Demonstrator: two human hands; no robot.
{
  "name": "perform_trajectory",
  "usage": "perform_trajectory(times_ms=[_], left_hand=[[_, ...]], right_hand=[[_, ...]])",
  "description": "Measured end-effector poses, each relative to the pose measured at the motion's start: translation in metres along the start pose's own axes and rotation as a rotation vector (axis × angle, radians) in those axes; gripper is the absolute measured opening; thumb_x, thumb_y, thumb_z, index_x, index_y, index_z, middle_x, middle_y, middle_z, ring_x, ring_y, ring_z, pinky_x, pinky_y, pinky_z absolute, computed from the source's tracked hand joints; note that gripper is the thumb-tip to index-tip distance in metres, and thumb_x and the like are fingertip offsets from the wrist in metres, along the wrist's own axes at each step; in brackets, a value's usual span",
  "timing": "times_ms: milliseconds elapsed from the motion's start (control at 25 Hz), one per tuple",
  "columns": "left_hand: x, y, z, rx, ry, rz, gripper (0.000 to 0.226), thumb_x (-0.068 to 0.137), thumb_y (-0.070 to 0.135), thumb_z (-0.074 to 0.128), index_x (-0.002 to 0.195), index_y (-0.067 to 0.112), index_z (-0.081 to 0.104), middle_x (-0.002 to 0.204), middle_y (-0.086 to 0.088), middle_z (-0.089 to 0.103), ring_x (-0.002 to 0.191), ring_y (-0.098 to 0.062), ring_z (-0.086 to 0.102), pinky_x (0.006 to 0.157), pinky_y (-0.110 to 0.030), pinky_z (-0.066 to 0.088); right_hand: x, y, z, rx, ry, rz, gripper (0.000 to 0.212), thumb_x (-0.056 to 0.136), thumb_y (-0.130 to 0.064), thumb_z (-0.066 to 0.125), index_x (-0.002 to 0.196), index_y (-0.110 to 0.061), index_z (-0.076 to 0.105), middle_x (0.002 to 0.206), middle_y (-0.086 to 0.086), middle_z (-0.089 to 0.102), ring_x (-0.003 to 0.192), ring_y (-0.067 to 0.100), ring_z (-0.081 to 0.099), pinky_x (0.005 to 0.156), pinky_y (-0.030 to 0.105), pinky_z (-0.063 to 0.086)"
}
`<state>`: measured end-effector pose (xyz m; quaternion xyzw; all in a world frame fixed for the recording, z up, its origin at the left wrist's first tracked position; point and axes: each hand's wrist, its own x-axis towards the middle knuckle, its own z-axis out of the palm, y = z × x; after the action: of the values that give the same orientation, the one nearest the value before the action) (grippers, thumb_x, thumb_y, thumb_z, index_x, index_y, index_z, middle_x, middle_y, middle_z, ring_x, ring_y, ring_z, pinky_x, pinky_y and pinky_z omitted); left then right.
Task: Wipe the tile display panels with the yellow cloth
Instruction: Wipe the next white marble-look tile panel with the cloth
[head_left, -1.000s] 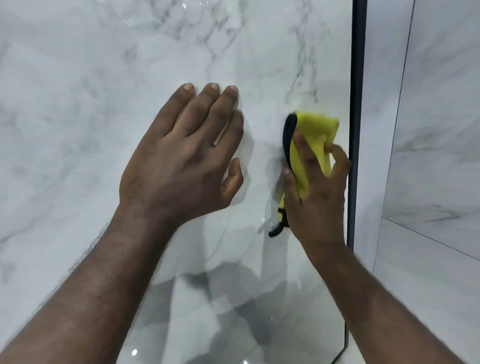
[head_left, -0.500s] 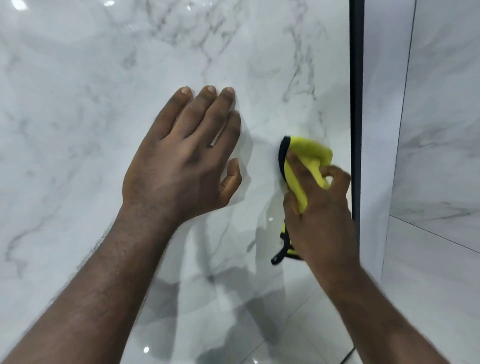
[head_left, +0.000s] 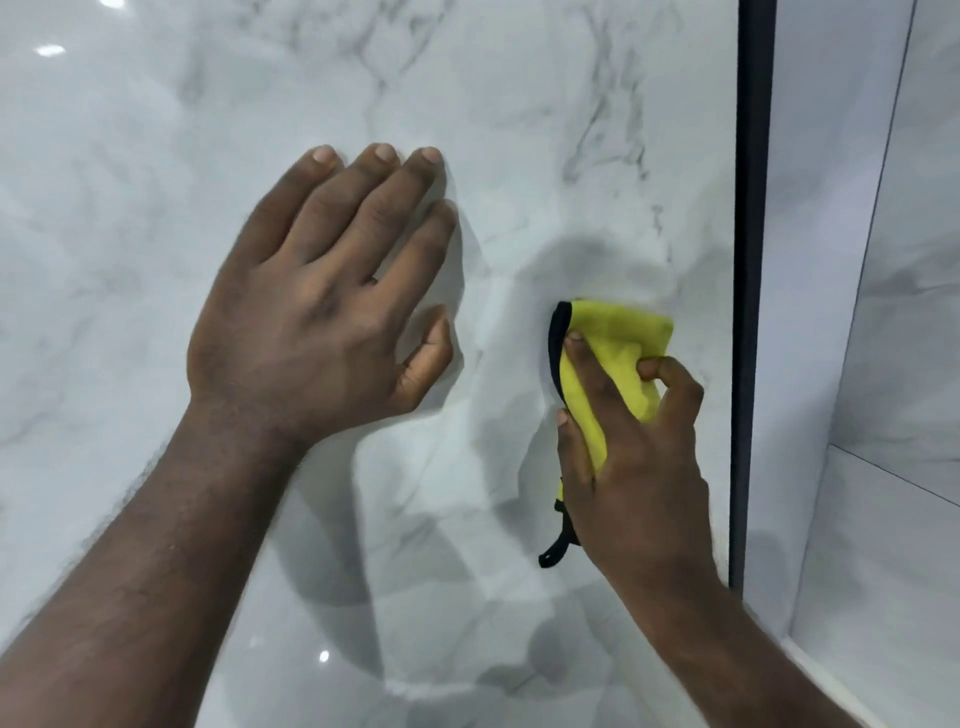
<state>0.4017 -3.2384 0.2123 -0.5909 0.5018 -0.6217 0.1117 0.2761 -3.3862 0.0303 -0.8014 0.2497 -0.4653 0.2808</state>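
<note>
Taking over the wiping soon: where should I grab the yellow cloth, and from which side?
Take the yellow cloth by its bunched middle, coming from below-right, as the right grip does now: the folded wad lies flat against the marble panel, so it can be pressed and steered. Skip the thin black-edged tail hanging below; it would likely give little control.

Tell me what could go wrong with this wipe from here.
1. The left hand lies flat on the glossy marble panel and may leave smudges.
2. The yellow cloth is bunched in the right hand, so it may miss patches.
3. The right hand is close to the black edge strip and could knock it.
</note>
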Motion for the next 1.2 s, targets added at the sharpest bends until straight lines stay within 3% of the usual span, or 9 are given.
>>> perform_trajectory(times_ms=[200, 360, 440, 520, 640, 840, 960, 1040, 1200], left_hand=[[0.001, -0.003, 0.000, 0.015, 0.012, -0.014, 0.052, 0.098, 0.033, 0.060, 0.139, 0.003, 0.068, 0.157, -0.018, 0.057, 0.140, -0.040, 0.060, 0.120, -0.055, 0.043], [0.001, 0.001, -0.001, -0.004, 0.007, -0.008, 0.052, 0.098, 0.034, 0.059, 0.139, 0.003, 0.068, 0.157, -0.018, 0.057, 0.141, -0.040, 0.059, 0.121, -0.055, 0.043], [0.002, 0.000, -0.001, -0.005, -0.004, -0.015, 0.052, 0.098, 0.034, 0.059, 0.140, 0.003, 0.068, 0.157, -0.018, 0.057, 0.141, -0.040, 0.059, 0.121, -0.055, 0.043], [0.002, -0.002, -0.002, -0.005, -0.013, -0.020, 0.052, 0.098, 0.033, 0.058, 0.140, 0.003, 0.068, 0.158, -0.018, 0.056, 0.142, -0.040, 0.058, 0.121, -0.055, 0.042], [0.002, -0.003, -0.003, -0.013, -0.035, -0.019, 0.053, 0.099, 0.032, 0.056, 0.142, 0.002, 0.066, 0.160, -0.020, 0.054, 0.144, -0.041, 0.056, 0.123, -0.056, 0.040], [-0.013, -0.016, -0.023, -0.102, -0.088, -0.099, 0.054, 0.099, 0.029, 0.059, 0.145, 0.001, 0.062, 0.168, -0.024, 0.041, 0.155, -0.043, 0.041, 0.130, -0.057, 0.027], [-0.052, -0.033, -0.050, -0.073, -0.097, -0.294, 0.058, 0.098, 0.032, 0.061, 0.150, 0.006, 0.060, 0.171, -0.023, 0.035, 0.160, -0.043, 0.031, 0.131, -0.061, 0.020], [-0.079, -0.045, -0.069, -0.033, -0.135, -0.275, 0.061, 0.100, 0.034, 0.058, 0.154, 0.006, 0.056, 0.173, -0.021, 0.032, 0.161, -0.042, 0.029, 0.131, -0.064, 0.019], [-0.117, -0.078, -0.091, -0.023, -0.166, -0.193, 0.064, 0.101, 0.034, 0.054, 0.159, 0.007, 0.049, 0.176, -0.018, 0.026, 0.164, -0.038, 0.024, 0.132, -0.064, 0.015]], right_hand=[[-0.010, 0.004, 0.002, 0.074, -0.040, 0.010, 0.066, 0.100, -0.043, 0.064, 0.155, -0.060, 0.034, 0.145, 0.001, 0.030, 0.123, 0.027, 0.056, 0.064, 0.043, 0.063], [0.037, -0.004, -0.016, -0.060, 0.077, -0.091, 0.063, 0.101, -0.044, 0.063, 0.156, -0.057, 0.034, 0.147, 0.005, 0.033, 0.117, 0.030, 0.058, 0.058, 0.034, 0.052], [0.031, -0.003, -0.011, -0.084, 0.085, -0.119, 0.063, 0.102, -0.045, 0.062, 0.158, -0.054, 0.033, 0.150, 0.009, 0.032, 0.123, 0.032, 0.053, 0.060, 0.039, 0.056], [0.000, 0.002, 0.005, -0.075, 0.033, -0.121, 0.064, 0.103, -0.044, 0.061, 0.160, -0.051, 0.032, 0.156, 0.014, 0.029, 0.132, 0.035, 0.045, 0.077, 0.051, 0.062], [-0.029, 0.012, 0.026, 0.018, -0.008, -0.101, 0.062, 0.107, -0.047, 0.054, 0.163, -0.046, 0.028, 0.161, 0.019, 0.024, 0.139, 0.040, 0.037, 0.106, 0.056, 0.049], [0.068, -0.036, 0.014, 0.170, 0.230, 0.037, 0.058, 0.113, -0.048, 0.036, 0.167, -0.035, 0.021, 0.174, 0.015, 0.010, 0.161, 0.036, 0.010, 0.125, 0.057, 0.025], [0.031, -0.065, 0.032, 0.162, 0.137, -0.224, 0.059, 0.114, -0.037, 0.038, 0.168, -0.030, 0.016, 0.176, 0.011, -0.008, 0.162, 0.036, -0.010, 0.130, 0.054, 0.013], [-0.025, -0.052, 0.057, 0.109, 0.009, -0.327, 0.060, 0.113, -0.039, 0.037, 0.168, -0.035, 0.012, 0.176, 0.009, -0.012, 0.162, 0.035, -0.013, 0.131, 0.053, 0.008], [0.000, -0.064, 0.055, 0.363, 0.093, 0.191, 0.065, 0.110, -0.062, 0.023, 0.167, -0.038, 0.004, 0.176, 0.001, -0.014, 0.162, 0.025, -0.016, 0.129, 0.060, 0.004]])
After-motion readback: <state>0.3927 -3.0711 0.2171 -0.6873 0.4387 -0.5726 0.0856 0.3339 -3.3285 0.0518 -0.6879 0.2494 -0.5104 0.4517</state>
